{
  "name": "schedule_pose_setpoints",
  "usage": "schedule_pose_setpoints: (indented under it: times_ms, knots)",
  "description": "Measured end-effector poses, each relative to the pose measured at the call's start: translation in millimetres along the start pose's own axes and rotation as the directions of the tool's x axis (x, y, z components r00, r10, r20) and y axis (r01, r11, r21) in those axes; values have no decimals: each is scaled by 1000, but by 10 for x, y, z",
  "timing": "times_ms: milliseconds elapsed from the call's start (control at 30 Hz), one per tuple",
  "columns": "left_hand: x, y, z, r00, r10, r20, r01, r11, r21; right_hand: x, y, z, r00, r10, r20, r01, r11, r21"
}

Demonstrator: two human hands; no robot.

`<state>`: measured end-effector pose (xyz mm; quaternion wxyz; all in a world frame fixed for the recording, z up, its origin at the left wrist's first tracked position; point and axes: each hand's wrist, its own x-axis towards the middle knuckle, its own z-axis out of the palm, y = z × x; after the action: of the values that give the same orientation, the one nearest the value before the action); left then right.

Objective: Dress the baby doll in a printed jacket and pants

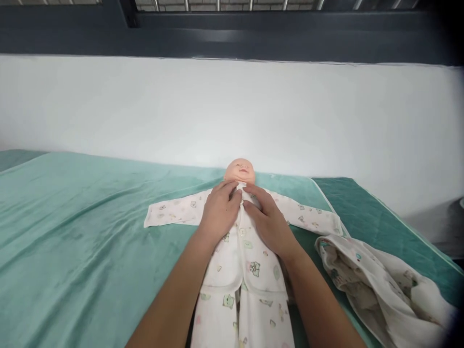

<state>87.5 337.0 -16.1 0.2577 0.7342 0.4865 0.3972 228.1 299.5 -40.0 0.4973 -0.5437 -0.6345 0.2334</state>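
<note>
A white printed jacket [242, 258] is laid front up on the green sheet [90, 232]. Above its collar, near the sheet's far edge, a doll's head [239, 170] is exposed. The collar area is touched by the left hand [221, 205] and the right hand [270, 220]; in each grip, thumb and forefinger are held slightly apart, and whether cloth is pinched cannot be told. Toward the near edge, printed trousers [266, 324] are seen below the hem. Over the right edge, a crumpled cloth bundle [384, 285] is heaped.
</note>
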Motion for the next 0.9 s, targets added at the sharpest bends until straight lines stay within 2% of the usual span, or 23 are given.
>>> schedule_pose_setpoints:
  times_ms: [467, 667, 900]
  knots:
    - [-3, 1, 31, 999, 16, -31, -18, 998, -56, -1, -72, 1, 1000, -1, 7, 1, 997, -76]
    - [-11, 30, 20, 1000, 11, -13, -12, 997, -75, -9, -59, -7, 1000, -14, 1, 14, 997, -77]
    - [-15, -1, 27, 1000, 24, 11, -23, 997, -73, -24, -68, -18, 999, -29, 45, 36, 987, -159]
